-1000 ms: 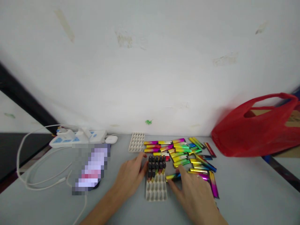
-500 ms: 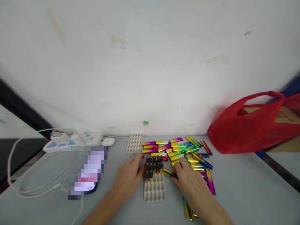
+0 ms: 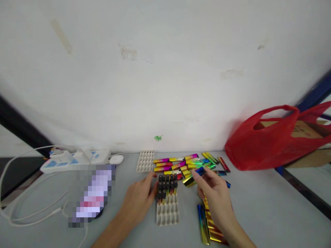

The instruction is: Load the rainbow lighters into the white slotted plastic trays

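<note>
White wall (image 3: 165, 86), scuffed in places and marked with a small green patch (image 3: 158, 137), stands behind a grey table (image 3: 261, 203). On the table's left side lie a white power strip (image 3: 100, 156), a looping white cable (image 3: 38, 219) and a phone (image 3: 93, 193) whose screen is pixelated. At the far right sits a red bag (image 3: 253, 151) with a cardboard box (image 3: 306, 129) showing in its opening.

Near the middle, a pale socketed tray (image 3: 167, 215) holds upright black-topped pieces (image 3: 167, 183) in its far rows; its near sockets are bare. The left hand (image 3: 139, 194) rests beside the tray's left edge, thumb and forefinger spread around its far corner; whether they grip it, I cannot tell. The right hand (image 3: 217, 194) pinches a shiny blue-ended sleeve (image 3: 199, 171) between thumb and fingers, to the right of the tray.

Beyond it, colourful metallic sleeves (image 3: 177, 159) lie scattered, next to a second tray (image 3: 145, 161) on their left. More gold sleeves (image 3: 215, 232) lie near the right wrist, partly hidden beneath it.
</note>
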Motion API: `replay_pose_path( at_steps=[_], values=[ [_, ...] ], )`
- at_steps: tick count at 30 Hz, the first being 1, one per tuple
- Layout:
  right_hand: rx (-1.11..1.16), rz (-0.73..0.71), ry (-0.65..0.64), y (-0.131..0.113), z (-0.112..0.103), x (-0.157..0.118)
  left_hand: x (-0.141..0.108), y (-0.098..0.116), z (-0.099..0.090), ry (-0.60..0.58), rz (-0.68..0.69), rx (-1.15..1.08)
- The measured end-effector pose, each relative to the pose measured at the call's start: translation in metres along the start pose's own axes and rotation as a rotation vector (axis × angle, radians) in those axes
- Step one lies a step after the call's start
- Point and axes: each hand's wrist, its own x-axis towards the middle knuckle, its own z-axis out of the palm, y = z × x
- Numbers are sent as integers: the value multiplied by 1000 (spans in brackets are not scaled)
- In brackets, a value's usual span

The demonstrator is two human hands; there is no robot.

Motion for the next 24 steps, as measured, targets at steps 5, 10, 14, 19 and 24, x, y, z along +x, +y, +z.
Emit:
replay_pose_path(
  at_steps=[5, 10, 14, 19, 24],
  values=[
    [470, 156, -124, 0, 6, -1, 0, 2, -1, -4, 2, -2],
    [614, 489, -410, -1, 12, -9, 0, 1, 1, 9, 2, 15],
    [616, 581, -485, 5, 19, -16, -1, 2, 1, 8, 6, 12],
    [533, 608, -428, 10, 27, -22, -2, 4, -1, 9, 4, 13],
    [523, 627, -397, 11, 29, -23, -1, 3, -1, 2, 9, 28]
  ],
)
